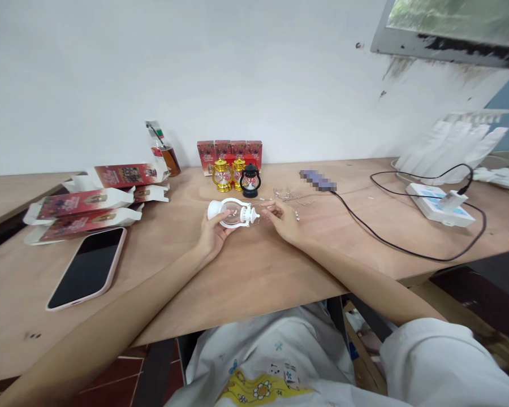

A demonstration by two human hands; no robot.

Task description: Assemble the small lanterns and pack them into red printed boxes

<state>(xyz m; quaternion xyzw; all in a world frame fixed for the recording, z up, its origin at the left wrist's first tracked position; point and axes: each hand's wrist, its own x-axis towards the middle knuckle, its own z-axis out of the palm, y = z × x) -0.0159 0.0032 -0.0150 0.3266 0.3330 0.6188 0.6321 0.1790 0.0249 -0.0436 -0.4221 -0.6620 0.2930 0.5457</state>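
Note:
A small white lantern (233, 213) with a clear globe lies on its side in my left hand (214, 234), its base toward the left and its pointed cap toward the right. The fingers of that hand are wrapped round the base and globe. By the cap's tip is my right hand (285, 221), its thumb and forefinger pinched together. A thin wire-like piece seems to be near those fingertips, but it is too small to make out. Just beyond my right hand lie several thin wire pieces (286, 195) and small white bits on the table.
Gold lanterns (222, 176), a black lantern (250, 182) and red boxes (230, 151) stand at the back. Flattened cartons (80, 206) and a phone (87, 268) lie left, near a bottle (169, 158). A black cable (385, 243) loops to a power strip (439, 204) on the right.

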